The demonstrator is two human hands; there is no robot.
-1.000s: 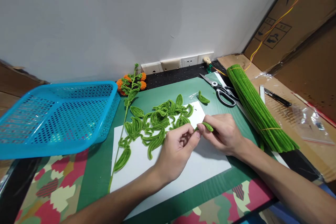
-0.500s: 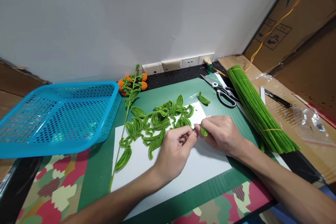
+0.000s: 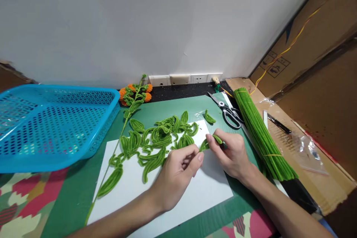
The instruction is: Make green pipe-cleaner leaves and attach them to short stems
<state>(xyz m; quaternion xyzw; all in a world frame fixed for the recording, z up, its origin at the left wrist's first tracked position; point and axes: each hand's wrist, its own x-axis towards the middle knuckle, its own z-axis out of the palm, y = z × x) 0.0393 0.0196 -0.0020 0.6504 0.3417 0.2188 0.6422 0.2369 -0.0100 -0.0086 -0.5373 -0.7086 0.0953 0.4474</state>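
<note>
A green pipe-cleaner leaf is held between my two hands above the white sheet. My left hand pinches its lower end between thumb and forefinger. With thumb and fingers, my right hand grips the other end, and part of the leaf shows past the fingertips. Just beyond my left hand lies a heap of green pipe-cleaner leaves. To the left, a long pipe-cleaner stem with leaves reaches across the sheet. One separate leaf rests on the green mat past my right hand.
A blue plastic basket stands at the left. Orange pipe-cleaner flowers lie near the wall. Scissors, a tied bundle of green pipe cleaners, a black cutter knife and a plastic bag are on the right.
The camera view has shifted, so the objects sit lower and mostly further left. My right fingers have spread a little, and more of the held leaf shows between my hands.
</note>
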